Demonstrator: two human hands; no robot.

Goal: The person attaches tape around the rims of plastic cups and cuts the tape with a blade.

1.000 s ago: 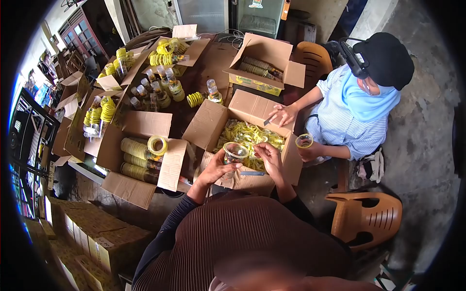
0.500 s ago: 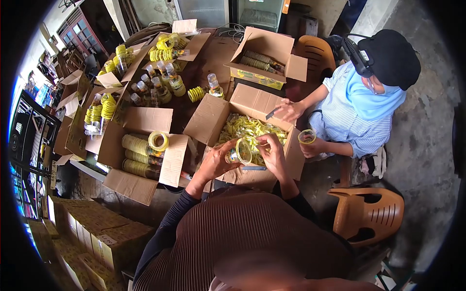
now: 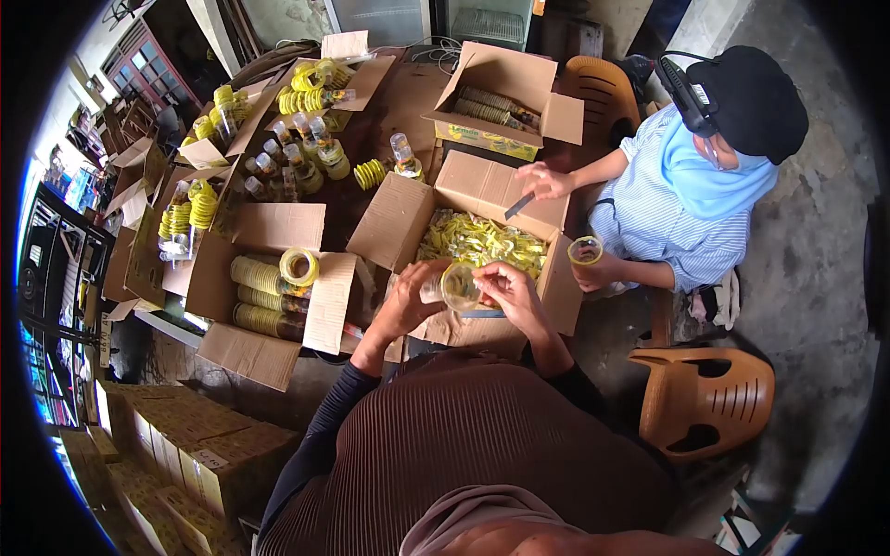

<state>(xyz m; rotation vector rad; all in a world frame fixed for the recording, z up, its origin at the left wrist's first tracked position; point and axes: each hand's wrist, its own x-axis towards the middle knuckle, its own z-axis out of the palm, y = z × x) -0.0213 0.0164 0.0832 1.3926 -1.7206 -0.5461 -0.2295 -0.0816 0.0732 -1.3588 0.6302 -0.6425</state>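
Observation:
My left hand [image 3: 408, 301] is wrapped around a clear plastic cup [image 3: 460, 287] with a yellowish rim, tilted so its mouth faces me. My right hand [image 3: 513, 295] has its thumb and fingers pinched at the cup's rim. A flat grey knife-like tool [image 3: 482, 314] sticks out to the left beneath that hand and appears held in it; its grip is hidden. Below and beyond the cup, an open cardboard box [image 3: 394, 222] contains a heap of yellow strips [image 3: 487, 243].
At the right, another person [image 3: 681, 199] holds a similar cup [image 3: 585, 251] and a dark flat tool [image 3: 519, 206]. Stacked cups [image 3: 260, 295] fill a box at left. More boxes, bottle-like cups [image 3: 301, 157] and yellow rings [image 3: 369, 174] stand behind. A brown chair [image 3: 709, 394] is at lower right.
My right hand has moved left and met the cup's rim. The cup has turned slightly in my left hand. The other person's tool hand has moved up and left.

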